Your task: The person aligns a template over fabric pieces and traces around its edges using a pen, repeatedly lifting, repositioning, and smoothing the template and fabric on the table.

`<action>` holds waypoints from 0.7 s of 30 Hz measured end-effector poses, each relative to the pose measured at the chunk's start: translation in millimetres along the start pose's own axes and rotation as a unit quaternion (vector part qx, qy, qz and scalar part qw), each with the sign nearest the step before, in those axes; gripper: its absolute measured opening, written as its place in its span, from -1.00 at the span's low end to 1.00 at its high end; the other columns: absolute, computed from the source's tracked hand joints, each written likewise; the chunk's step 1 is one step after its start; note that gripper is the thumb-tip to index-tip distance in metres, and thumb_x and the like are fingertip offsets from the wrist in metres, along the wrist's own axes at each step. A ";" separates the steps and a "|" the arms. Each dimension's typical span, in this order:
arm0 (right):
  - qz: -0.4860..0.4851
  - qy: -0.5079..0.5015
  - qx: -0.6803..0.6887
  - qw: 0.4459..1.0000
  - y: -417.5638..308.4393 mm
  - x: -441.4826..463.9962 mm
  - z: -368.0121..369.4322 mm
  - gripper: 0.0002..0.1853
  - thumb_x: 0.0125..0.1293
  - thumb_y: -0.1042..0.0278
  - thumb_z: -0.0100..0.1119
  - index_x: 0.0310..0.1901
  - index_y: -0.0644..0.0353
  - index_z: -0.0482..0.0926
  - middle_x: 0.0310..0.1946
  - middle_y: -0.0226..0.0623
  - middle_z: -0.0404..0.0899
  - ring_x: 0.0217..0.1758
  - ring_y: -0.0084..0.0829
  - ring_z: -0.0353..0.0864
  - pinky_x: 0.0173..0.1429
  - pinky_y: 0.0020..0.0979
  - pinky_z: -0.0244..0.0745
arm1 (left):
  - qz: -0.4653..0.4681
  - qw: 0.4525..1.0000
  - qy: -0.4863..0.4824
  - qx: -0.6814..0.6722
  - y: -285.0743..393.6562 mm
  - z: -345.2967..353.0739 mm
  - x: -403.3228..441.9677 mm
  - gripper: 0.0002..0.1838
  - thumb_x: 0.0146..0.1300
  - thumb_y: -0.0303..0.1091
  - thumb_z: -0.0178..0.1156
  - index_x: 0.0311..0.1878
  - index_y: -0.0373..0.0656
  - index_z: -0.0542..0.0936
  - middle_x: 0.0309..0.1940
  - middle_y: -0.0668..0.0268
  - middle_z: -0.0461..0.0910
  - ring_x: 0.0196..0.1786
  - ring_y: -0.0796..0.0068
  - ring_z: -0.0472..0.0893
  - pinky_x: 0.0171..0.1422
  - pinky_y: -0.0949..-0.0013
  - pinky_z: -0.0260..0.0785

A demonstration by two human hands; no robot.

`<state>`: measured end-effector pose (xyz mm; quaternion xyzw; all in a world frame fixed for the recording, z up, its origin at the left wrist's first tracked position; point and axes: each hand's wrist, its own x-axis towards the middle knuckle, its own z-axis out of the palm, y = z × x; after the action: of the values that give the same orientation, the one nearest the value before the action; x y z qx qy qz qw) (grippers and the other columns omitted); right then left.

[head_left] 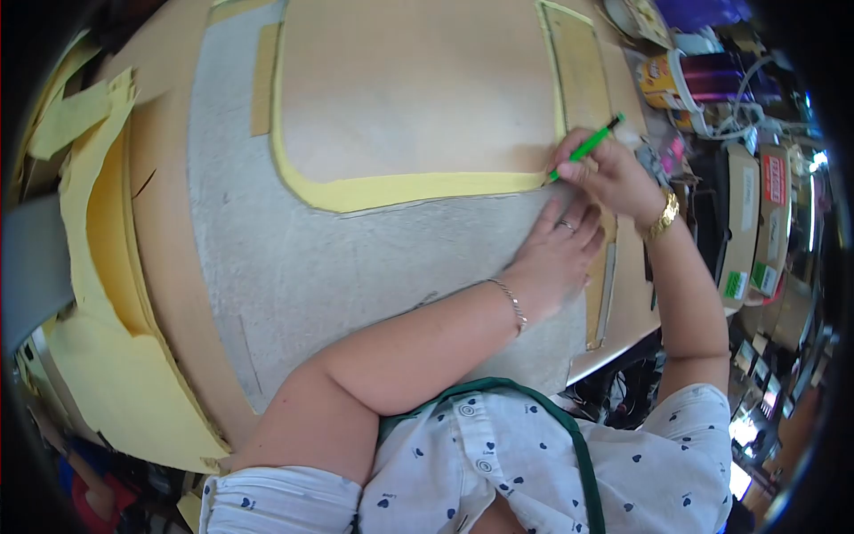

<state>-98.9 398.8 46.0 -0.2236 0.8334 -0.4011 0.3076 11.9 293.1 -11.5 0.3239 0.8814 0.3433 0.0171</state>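
Note:
My right hand (pixel 609 173) is closed on a green pen (pixel 587 149), its tip at the lower right corner of a yellow strip (pixel 400 189). This curved strip borders a U-shaped opening in a grey sheet (pixel 356 258); the tan tabletop (pixel 418 89) shows inside it. My left hand (pixel 556 254) rests on the grey sheet just below the pen, fingers spread and pointing up towards the strip, holding nothing. A tan strip (pixel 583 67) runs along the right side of the opening, and a shorter one (pixel 264 80) lies at its left.
Torn yellow sheets (pixel 116 356) are stacked at the left edge. Along the right stand a white and orange tub (pixel 663 80), a purple container (pixel 716 77) and boxes (pixel 741 222). Part of another person (pixel 93 494) shows at the lower left.

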 end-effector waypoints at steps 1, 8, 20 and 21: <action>0.026 -0.017 0.018 0.999 7.9 1.9 -14.4 -0.88 0.20 0.36 0.08 -0.28 0.20 0.43 -0.42 -0.43 0.46 -0.27 -0.59 0.41 -0.13 -0.47 0.33 | 0.003 1.000 0.007 -0.007 0.4 0.3 -0.8 -0.40 0.08 -0.09 0.06 0.19 -0.09 0.25 0.21 0.27 0.16 0.34 0.33 0.00 0.32 -0.05 -0.24; 0.045 0.019 -0.119 0.992 8.4 68.3 -76.2 -0.88 0.25 0.31 0.03 -0.28 0.14 0.38 -0.42 -0.53 0.44 -0.33 -0.68 0.39 -0.20 -0.57 0.35 | 0.009 1.000 0.001 0.000 1.1 -8.8 1.5 -0.44 0.05 -0.08 0.08 0.14 -0.05 0.32 0.21 0.30 0.16 0.34 0.34 0.00 0.30 0.02 -0.18; -0.157 0.461 0.263 0.833 65.9 164.6 -97.9 -0.80 0.19 0.30 0.13 -0.24 0.23 0.42 -0.44 -0.43 0.51 -0.43 -0.68 0.45 -0.37 -0.65 0.36 | 0.012 0.999 -0.047 0.009 2.4 -20.7 11.5 -0.50 0.02 -0.12 0.12 0.05 -0.11 0.40 0.19 0.24 0.19 0.31 0.31 0.06 0.26 -0.01 -0.09; -0.144 0.465 0.250 0.837 67.9 160.5 -96.4 -0.80 0.18 0.30 0.14 -0.26 0.22 0.43 -0.45 -0.44 0.51 -0.44 -0.69 0.44 -0.38 -0.65 0.35 | 0.021 0.999 -0.040 -0.018 1.7 -26.6 12.8 -0.53 0.03 -0.15 0.12 0.02 -0.13 0.43 0.16 0.22 0.24 0.29 0.28 0.11 0.25 0.01 -0.05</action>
<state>-288.2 389.9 -15.0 -0.0443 0.7080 -0.6924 -0.1318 -3.9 285.8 12.3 0.3552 0.8669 0.3460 0.0506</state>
